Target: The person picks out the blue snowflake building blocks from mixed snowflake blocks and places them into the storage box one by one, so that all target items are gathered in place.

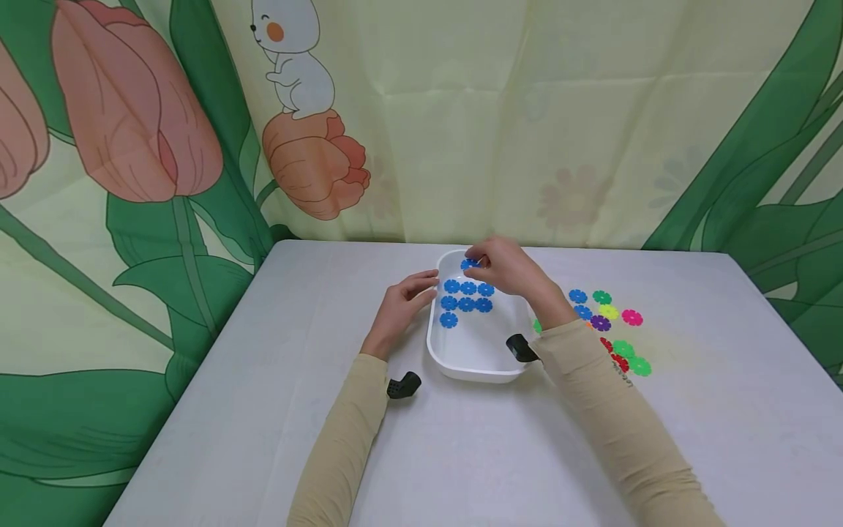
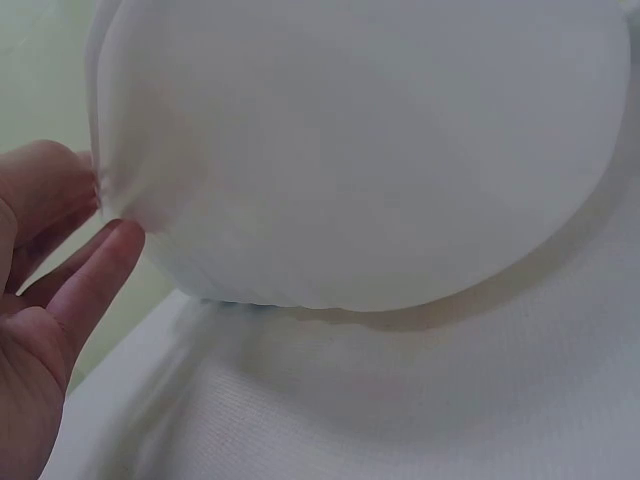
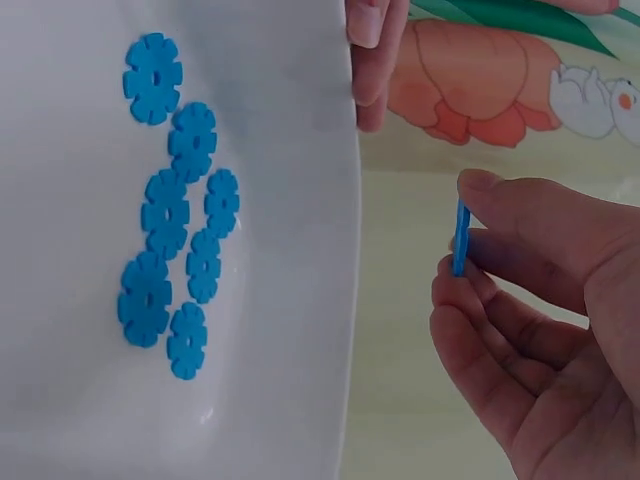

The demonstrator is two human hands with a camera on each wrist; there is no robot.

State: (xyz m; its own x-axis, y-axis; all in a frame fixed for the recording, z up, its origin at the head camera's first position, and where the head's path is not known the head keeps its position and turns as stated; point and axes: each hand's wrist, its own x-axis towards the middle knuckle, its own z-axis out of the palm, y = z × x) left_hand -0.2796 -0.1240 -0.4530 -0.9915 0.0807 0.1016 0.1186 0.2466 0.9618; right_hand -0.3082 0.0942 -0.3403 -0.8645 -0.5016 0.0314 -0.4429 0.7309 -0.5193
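Observation:
A white tray [image 1: 484, 351] stands on the table, with several blue snowflake discs [image 1: 467, 288] lying in rows on its floor. My left hand [image 1: 400, 309] touches the tray's left wall from outside; in the left wrist view its relaxed fingers and thumb [image 2: 115, 255] meet that wall. Over the far end of the tray, my right hand [image 1: 507, 271] pinches one blue snowflake disc. The right wrist view shows this disc [image 3: 461, 240] edge-on between thumb and fingers, above the tray's rim. The tray hides part of the left fingertips.
Loose snowflake discs in blue, green, yellow, purple, pink and red lie on the table right of the tray, such as a pink disc [image 1: 632, 318]. My right forearm covers some. A printed curtain [image 1: 461, 146] hangs behind the table [image 1: 356, 293].

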